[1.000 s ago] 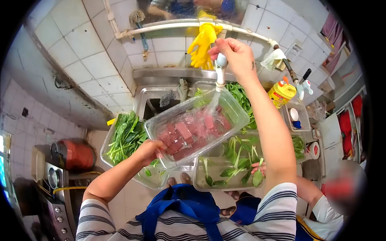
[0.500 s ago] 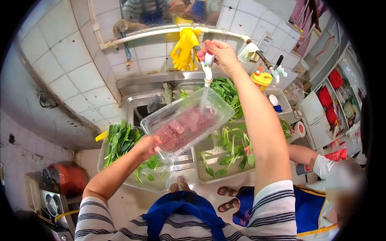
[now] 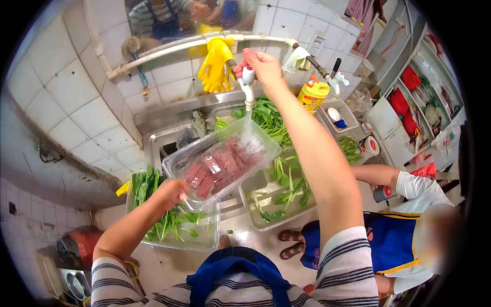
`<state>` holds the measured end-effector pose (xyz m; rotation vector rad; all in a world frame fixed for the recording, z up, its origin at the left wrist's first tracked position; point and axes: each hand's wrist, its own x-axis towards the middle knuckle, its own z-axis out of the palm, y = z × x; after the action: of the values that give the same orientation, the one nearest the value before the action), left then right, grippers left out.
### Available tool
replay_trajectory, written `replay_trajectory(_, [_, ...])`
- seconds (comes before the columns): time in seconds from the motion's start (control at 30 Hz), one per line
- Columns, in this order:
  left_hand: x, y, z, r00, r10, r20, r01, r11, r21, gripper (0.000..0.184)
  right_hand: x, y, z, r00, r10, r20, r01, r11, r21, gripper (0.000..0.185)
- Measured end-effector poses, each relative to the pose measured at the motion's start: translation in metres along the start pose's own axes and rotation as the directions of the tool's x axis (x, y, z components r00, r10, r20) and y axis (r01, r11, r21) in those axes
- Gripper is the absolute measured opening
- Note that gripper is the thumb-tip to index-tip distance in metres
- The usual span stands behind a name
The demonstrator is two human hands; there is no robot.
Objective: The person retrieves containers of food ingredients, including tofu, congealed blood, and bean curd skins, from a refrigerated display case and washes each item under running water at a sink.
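Note:
My left hand (image 3: 174, 192) grips the near-left corner of a clear plastic tub (image 3: 179, 162), which tilts over the sink. Dark red, smooth-cut blocks (image 3: 217, 166), resembling blood curd, lie in water inside the tub. Water (image 3: 248, 132) runs into its far end from a white tap (image 3: 249, 94). At the top of that tap my right hand (image 3: 263, 67) has its fingers curled around the red-marked handle (image 3: 248, 74); the fingertips are partly hidden behind it. Leafy greens (image 3: 268, 120) are heaped just beyond the tub.
A basket (image 3: 212, 235) of greens stands front left, and a tray (image 3: 271, 225) with wet greens front right. Yellow rubber gloves (image 3: 216, 64) hang on the pipe. A yellow bottle (image 3: 313, 96) stands behind. A co-worker (image 3: 394, 240) is at my right, one arm reaching toward the tray.
The view has shifted slightly. Water now splashes more strongly in the tub, and the red blocks show more clearly. The co-worker appears farther into view. Both my hands keep their places.

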<state>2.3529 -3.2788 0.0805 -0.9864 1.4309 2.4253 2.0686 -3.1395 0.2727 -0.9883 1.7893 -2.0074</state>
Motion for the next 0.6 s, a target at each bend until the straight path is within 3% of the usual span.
replay_trajectory(0.07, [-0.013, 0.007, 0.009, 0.999, 0.007, -0.043, -0.006, 1.0, 0.025, 0.005, -0.015, 0.002, 0.023, 0.953, -0.054, -0.297, 0.052, 0.999, -0.013, 0.03])
replay_trajectory(0.1, [-0.021, 0.008, 0.016, 0.996, 0.008, -0.091, -0.004, 0.999, 0.039, 0.006, -0.023, 0.007, 0.047, 0.806, -0.304, -0.507, 0.126, 0.926, -0.355, 0.026])
replay_trajectory(0.13, [-0.025, 0.007, 0.02, 0.996, 0.013, -0.083, -0.009, 0.999, 0.049, 0.006, -0.022, 0.018, 0.065, 0.71, -0.498, -0.498, 0.196, 0.818, -0.54, 0.025])
replay_trajectory(0.17, [-0.026, 0.006, 0.02, 0.998, -0.001, -0.058, 0.006, 0.996, 0.087, 0.006, -0.024, 0.016, 0.072, 0.68, -0.548, -0.488, 0.24, 0.795, -0.557, 0.028])
replay_trajectory(0.27, [-0.033, 0.001, 0.035, 0.996, 0.045, 0.075, -0.056, 0.987, 0.152, 0.006, -0.044, -0.007, 0.048, 0.855, -0.306, -0.42, 0.151, 0.919, -0.363, 0.058])
replay_trajectory(0.33, [-0.056, 0.006, 0.059, 0.995, 0.1, -0.011, -0.097, 0.983, 0.159, 0.004, -0.082, -0.005, 0.022, 0.863, -0.363, -0.351, 0.204, 0.887, -0.414, 0.062])
replay_trajectory(0.37, [-0.064, 0.002, 0.067, 0.996, 0.088, 0.022, -0.09, 0.979, 0.183, 0.004, -0.107, 0.0, 0.008, 0.814, -0.485, -0.318, 0.275, 0.806, -0.525, 0.06])
replay_trajectory(0.4, [-0.071, -0.002, 0.075, 0.995, 0.093, 0.039, -0.098, 0.981, 0.17, 0.003, -0.144, -0.007, -0.008, 0.819, -0.492, -0.295, 0.278, 0.79, -0.546, 0.054])
replay_trajectory(0.43, [-0.078, -0.003, 0.087, 0.995, 0.093, 0.043, -0.099, 0.983, 0.155, 0.003, -0.179, -0.016, -0.028, 0.808, -0.516, -0.285, 0.246, 0.735, -0.631, 0.049])
replay_trajectory(0.53, [-0.097, -0.015, 0.117, 0.993, 0.036, 0.11, -0.053, 0.986, 0.16, 0.004, -0.271, -0.026, -0.085, 0.803, -0.479, -0.355, -0.049, 0.542, -0.839, 0.046])
replay_trajectory(0.57, [-0.098, -0.022, 0.129, 0.992, 0.033, 0.119, -0.054, 0.983, 0.177, 0.004, -0.296, -0.023, -0.109, 0.744, -0.515, -0.426, -0.055, 0.588, -0.807, 0.045])
replay_trajectory(0.6, [-0.097, -0.032, 0.138, 0.99, -0.049, 0.135, 0.03, 0.99, 0.138, 0.003, -0.321, -0.028, -0.136, 0.756, -0.48, -0.445, -0.119, 0.568, -0.814, 0.044])
